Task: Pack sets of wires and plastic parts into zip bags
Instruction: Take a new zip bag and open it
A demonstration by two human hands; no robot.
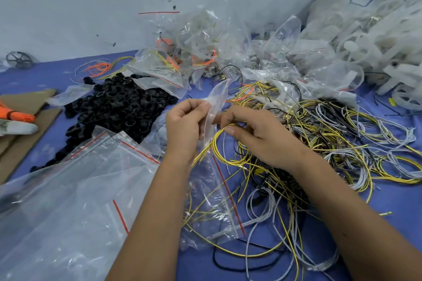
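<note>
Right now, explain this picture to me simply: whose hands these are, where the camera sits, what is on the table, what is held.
There is no machine here: a person packs by hand, filmed by a camera worn on their head, looking down. The left hand pinches a small clear zip bag. The right hand pinches a yellow wire loop at the bag. On the blue table lie a tangle of yellow, grey and black wires, a heap of black plastic rings, empty zip bags and filled bags at the back.

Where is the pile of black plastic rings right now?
In the head view the black plastic rings lie left of centre on the blue table, beyond the empty zip bags and left of the left hand.
</note>
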